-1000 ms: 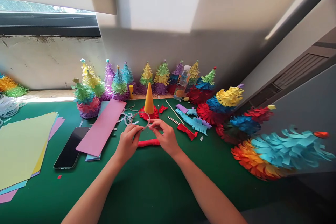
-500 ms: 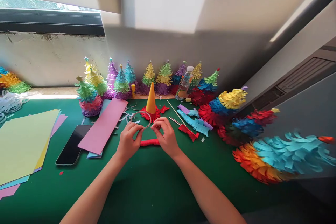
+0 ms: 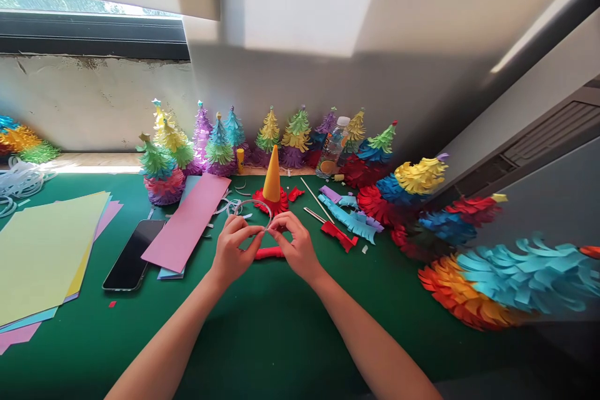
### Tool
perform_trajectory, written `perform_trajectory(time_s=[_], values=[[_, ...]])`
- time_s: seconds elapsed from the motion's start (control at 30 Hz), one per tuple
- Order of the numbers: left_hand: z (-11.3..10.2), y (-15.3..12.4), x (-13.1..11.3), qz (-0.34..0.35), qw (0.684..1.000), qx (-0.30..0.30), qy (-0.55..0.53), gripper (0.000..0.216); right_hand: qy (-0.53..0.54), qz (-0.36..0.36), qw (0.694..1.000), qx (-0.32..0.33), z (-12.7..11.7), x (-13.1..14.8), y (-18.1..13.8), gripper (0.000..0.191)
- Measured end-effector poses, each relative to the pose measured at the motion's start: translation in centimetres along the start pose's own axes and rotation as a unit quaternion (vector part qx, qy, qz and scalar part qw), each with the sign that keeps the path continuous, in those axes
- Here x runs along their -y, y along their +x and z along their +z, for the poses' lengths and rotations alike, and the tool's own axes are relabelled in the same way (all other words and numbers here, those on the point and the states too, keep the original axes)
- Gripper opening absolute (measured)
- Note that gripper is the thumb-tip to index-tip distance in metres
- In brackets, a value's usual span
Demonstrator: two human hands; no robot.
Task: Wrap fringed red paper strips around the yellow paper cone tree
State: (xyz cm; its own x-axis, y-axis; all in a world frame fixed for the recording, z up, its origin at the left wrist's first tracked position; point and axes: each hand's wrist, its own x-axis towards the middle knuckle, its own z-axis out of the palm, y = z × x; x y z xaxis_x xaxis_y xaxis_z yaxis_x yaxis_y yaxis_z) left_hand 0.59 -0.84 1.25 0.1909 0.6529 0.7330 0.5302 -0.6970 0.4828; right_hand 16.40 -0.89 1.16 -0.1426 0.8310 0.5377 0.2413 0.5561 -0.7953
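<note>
My left hand (image 3: 237, 247) and my right hand (image 3: 294, 242) meet fingertip to fingertip at the middle of the table. Both pinch a thin whitish strip of tape (image 3: 255, 202), which loops up and away from the fingers. Below the hands lies a rolled or folded red paper strip (image 3: 269, 253), partly hidden by the fingers. Just beyond them stands a yellow paper cone (image 3: 271, 176), its base ringed by fringed red paper (image 3: 281, 202). To the right of my right hand are fringed blue strips (image 3: 351, 220), a red scrap (image 3: 338, 236) and scissors or tweezers (image 3: 314, 215), unclear which.
Several fringed paper trees line the back and right side, including a large blue and orange one (image 3: 520, 275). A bottle (image 3: 332, 149) and glue stick (image 3: 240, 161) stand behind. On the left lie a phone (image 3: 132, 257), pink paper (image 3: 187, 222) and a stack of sheets (image 3: 47, 262).
My left fingers have moved slightly right, so the two hands' fingertips now come together on the strip. The whole view has shifted a little.
</note>
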Motion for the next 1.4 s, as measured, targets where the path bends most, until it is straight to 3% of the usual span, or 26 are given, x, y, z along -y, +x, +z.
perform_trajectory(time_s=[0.13, 0.3, 0.4, 0.67, 1.13, 1.4], values=[[0.0, 0.1, 0.1, -0.022, 1.000, -0.012, 0.009, 0.009, 0.002, 0.016, 1.000, -0.001, -0.1, -0.2, 0.0, 0.010], [-0.5, 0.2, 0.5, -0.051, 0.998, -0.028, 0.012, 0.009, 0.029, 0.103, 0.994, -0.022, -0.7, -0.9, 0.3, 0.017], [-0.8, 0.2, 0.7, -0.063, 0.998, -0.030, 0.003, 0.009, 0.030, 0.115, 0.993, -0.018, -1.2, -0.9, 0.5, 0.016], [-0.3, 0.0, 0.4, -0.039, 0.999, -0.009, -0.027, 0.006, 0.038, 0.063, 0.997, 0.036, -0.8, 0.1, 0.3, 0.013], [0.1, -0.1, 0.3, 0.005, 0.999, -0.012, -0.034, 0.012, -0.027, -0.011, 0.999, 0.021, -0.4, 0.0, 0.0, 0.007], [0.0, 0.0, -0.1, -0.023, 0.998, -0.014, -0.053, 0.009, -0.091, -0.057, 0.994, 0.022, -0.1, 0.0, -0.2, 0.009]])
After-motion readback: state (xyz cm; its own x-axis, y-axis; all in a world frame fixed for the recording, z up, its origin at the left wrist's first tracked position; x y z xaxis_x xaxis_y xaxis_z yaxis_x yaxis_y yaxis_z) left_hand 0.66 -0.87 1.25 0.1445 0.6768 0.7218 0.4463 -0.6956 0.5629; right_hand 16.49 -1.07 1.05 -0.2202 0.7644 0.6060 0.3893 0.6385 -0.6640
